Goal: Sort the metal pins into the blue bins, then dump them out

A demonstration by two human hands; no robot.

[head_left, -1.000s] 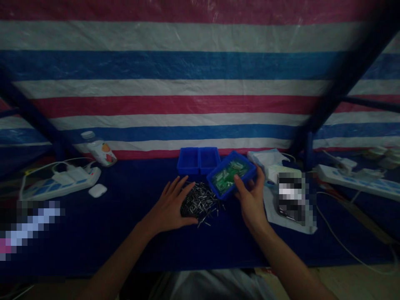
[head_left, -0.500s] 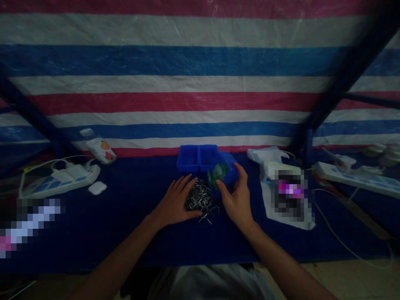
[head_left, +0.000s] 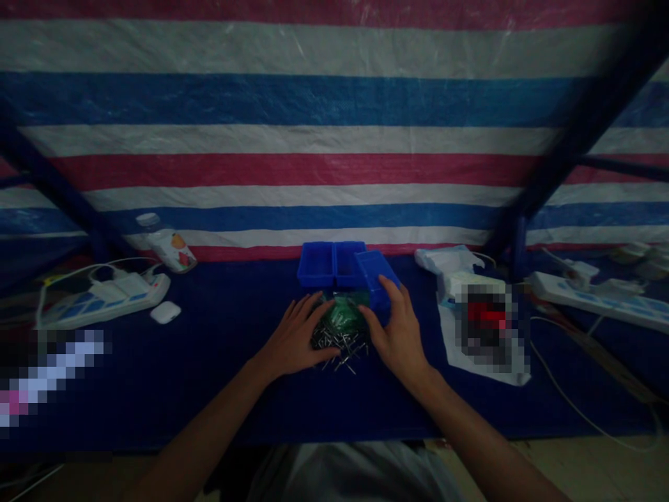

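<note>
A pile of small metal pieces lies on the dark blue tabletop. Green, translucent material, its exact kind unclear, rests over the back of the pile. On the pile's left side, my left hand has its fingers spread, holding nothing. My right hand grips a tilted blue bin to the right of the pile. Behind the pile stand two more blue bins, the left one and the right one, side by side.
On the left are a bottle, a power strip and a small white case. To the right lie white packaging, a cable and another power strip. A striped sheet hangs behind.
The green material has come out of the bin onto the pile. The bin in my right hand is tipped more upright. My left hand has stayed nearly in place.
</note>
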